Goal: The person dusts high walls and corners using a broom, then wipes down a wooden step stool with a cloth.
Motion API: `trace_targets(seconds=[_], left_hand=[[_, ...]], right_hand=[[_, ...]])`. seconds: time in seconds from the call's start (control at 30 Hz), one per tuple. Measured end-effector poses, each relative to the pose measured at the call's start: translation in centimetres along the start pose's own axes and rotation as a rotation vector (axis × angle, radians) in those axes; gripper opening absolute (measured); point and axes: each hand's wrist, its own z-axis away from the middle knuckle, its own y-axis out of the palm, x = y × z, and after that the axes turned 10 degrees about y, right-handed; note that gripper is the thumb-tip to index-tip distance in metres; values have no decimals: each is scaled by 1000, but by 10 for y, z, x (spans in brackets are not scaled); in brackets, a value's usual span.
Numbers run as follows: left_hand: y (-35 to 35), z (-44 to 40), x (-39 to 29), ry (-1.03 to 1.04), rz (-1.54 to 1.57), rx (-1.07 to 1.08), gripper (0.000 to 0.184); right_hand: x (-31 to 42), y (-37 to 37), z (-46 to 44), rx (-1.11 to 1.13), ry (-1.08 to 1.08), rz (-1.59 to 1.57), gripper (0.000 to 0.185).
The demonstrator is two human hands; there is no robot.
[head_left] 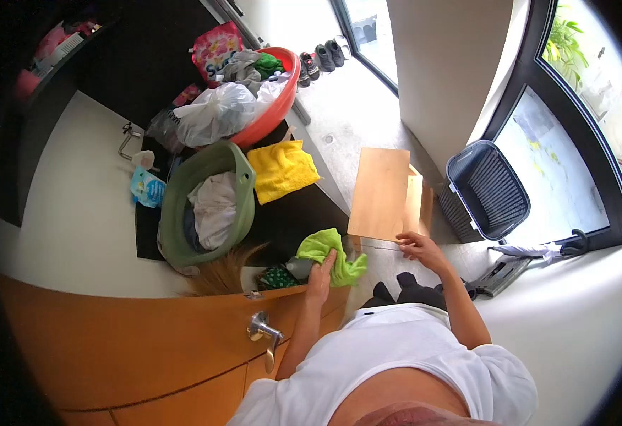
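Note:
A lime-green cloth (330,245) is bunched in my left hand (318,279), with its loose folds hanging to the right. My right hand (424,252) has its fingers closed at the near corner of a light wooden board (378,193), which is part of a small piece of wooden furniture. Left of the cloth, a clear bottle (299,268) and a dark green patterned item (275,277) are partly hidden. A yellow cloth (282,170) lies spread on the black counter (275,227).
A green tub (248,195) holds pale laundry; a red basin (282,106) behind it holds clothes and plastic bags. At right stand a grey laundry basket (485,188) and a folded umbrella (531,250). An orange-brown door (148,341) with a metal handle (261,328) is at my left.

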Motion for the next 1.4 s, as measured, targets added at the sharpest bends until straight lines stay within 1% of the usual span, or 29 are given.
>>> trace_targets(seconds=[0.07,0.1,0.17,0.27,0.37,0.4,0.5,0.53,0.57,0.63,0.67,0.73,0.77,0.8,0.83,0.9,0.93,0.97,1.03,1.13,1.23,1.3,1.33,1.37,1.4], left_hand=[[-1,-2,11,-23,56,-5,30],[-28,-12,3,-33,28,-12,29],[-31,-17,10,-66,40,-7,28],[-33,-14,8,-96,-7,-42,27],[-31,-17,3,-91,15,-110,22],[-33,-20,4,-79,15,-136,21],[-45,-30,13,-23,-6,-209,21],[-48,-33,17,11,-24,-226,21],[-50,-36,20,45,-42,-245,21],[-53,-40,17,-12,-136,-266,27],[-50,-41,9,-29,-188,-269,30],[-50,-47,7,-26,-256,-261,36],[-52,-49,7,-60,-297,-271,36],[-48,-51,0,-96,-336,-281,36],[-44,-53,-7,-132,-374,-290,36],[-36,-58,-14,-87,-383,-358,34],[-34,-61,-15,-80,-356,-396,34],[-31,-63,-15,-74,-328,-433,34],[-33,-69,-12,-75,-388,-439,35],[-28,-70,-9,-81,-402,-459,37],[-21,-71,-7,-65,-402,-456,38],[-21,-70,-7,-86,-416,-472,39],[-15,-70,-17,-90,-421,-484,41],[-23,-67,-1,-15,-397,-480,43],[-30,-65,5,-38,-462,-501,44]], right_hand=[[-21,-10,-1,-117,38,-12,45],[-24,12,-27,-164,-11,32,48],[-44,5,-55,-300,-84,169,54],[-53,5,-94,-330,-42,195,63],[-87,0,-167,-514,-160,356,71],[-91,-1,-189,-544,-140,296,75],[-76,-10,-224,-618,18,251,78],[-86,-9,-245,-801,-27,275,82],[-97,-19,-260,-713,-19,98,83],[-80,-34,-264,-523,-1,-246,86],[-38,-33,-231,-432,77,-304,87],[-36,-44,-249,-439,107,-315,89],[-36,-48,-257,-439,124,-318,89],[-34,-51,-265,-446,117,-379,79],[-44,-57,-282,-499,102,-328,73],[-83,-64,-324,-602,73,-223,62],[-84,-65,-321,-661,24,-79,60],[-81,-67,-323,-627,36,-88,60],[-70,-75,-327,-559,59,-96,61],[-45,-80,-334,-518,45,-109,61],[-32,-90,-355,-453,-24,-132,61],[-45,-104,-390,-412,-105,-122,58],[-24,-103,-390,-450,-55,83,56],[-16,-102,-395,-367,-133,-63,54],[-42,-114,-436,-315,-275,-121,55]])
